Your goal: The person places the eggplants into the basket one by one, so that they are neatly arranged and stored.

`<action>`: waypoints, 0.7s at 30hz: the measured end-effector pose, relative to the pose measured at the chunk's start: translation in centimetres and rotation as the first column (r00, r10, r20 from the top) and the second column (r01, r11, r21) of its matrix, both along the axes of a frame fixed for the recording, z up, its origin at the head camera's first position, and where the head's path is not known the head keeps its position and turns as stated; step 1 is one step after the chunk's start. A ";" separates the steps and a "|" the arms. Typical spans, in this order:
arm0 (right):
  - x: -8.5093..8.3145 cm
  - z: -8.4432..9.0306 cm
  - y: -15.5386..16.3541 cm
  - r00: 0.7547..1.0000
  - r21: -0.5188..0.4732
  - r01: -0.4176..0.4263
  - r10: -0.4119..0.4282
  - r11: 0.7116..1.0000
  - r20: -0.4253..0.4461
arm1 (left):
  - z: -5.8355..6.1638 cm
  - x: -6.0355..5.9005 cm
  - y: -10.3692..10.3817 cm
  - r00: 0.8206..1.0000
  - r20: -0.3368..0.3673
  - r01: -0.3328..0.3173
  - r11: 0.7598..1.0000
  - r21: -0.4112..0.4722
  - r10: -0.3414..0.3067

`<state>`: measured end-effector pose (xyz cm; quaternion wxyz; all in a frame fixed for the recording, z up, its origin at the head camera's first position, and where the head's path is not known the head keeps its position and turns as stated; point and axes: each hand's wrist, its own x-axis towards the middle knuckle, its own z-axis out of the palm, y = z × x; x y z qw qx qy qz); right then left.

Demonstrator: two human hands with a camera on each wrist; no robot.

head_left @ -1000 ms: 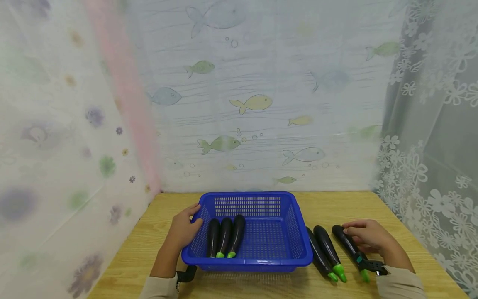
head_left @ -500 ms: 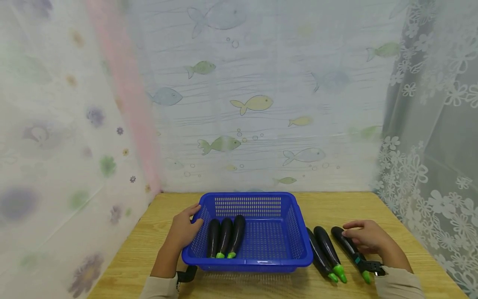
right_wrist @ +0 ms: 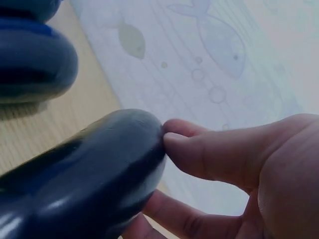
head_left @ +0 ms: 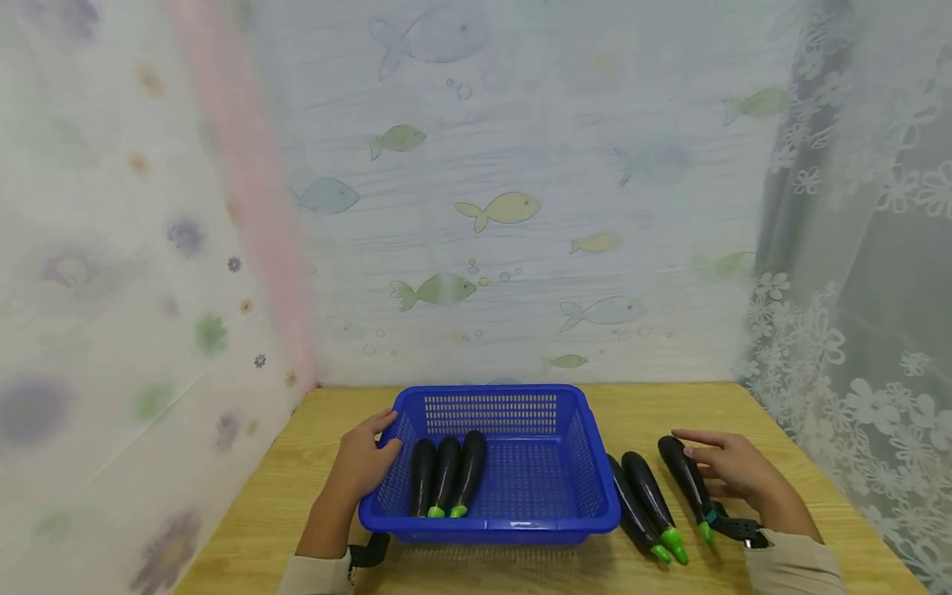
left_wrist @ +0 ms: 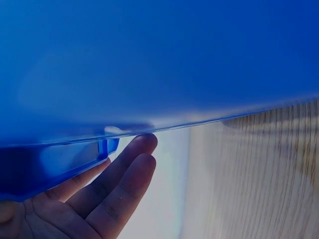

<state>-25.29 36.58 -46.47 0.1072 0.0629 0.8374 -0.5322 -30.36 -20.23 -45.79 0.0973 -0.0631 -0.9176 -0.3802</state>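
The left hand (head_left: 362,464) lies flat on the basket (head_left: 591,463) rim at nine o'clock, three eggplants (head_left: 446,475) inside; the right hand (head_left: 732,468) seemingly pinches the rightmost eggplant (head_left: 686,482) of three outside.

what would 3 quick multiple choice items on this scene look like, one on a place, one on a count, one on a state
1. Where does the left hand rest?
A. on the basket's left wall
B. on the curtain
C. inside the basket

2. How many eggplants lie inside the blue basket?
A. one
B. three
C. five

3. What is the right hand doing?
A. hanging idle off the table
B. gripping the rightmost eggplant on the table
C. pressing the basket's rim

Key: 1 A, its fingers lie against the basket's left side; 2 B, three eggplants in the basket lie side by side; 3 B, thumb and fingers close round the rightmost eggplant in the right wrist view.
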 end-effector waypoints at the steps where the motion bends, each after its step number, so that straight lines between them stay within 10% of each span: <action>1: 0.0 0.0 0.0 1.000 -0.006 -0.008 0.007 1.000 -0.002 | 0.0 0.1 0.0 1.000 0.004 -0.002 1.000 -0.001 0.002; 21: -0.1 0.6 -0.8 0.990 -0.073 0.095 -0.102 0.993 -0.098 | -0.1 0.0 -0.1 1.000 -0.001 -0.001 1.000 0.006 0.001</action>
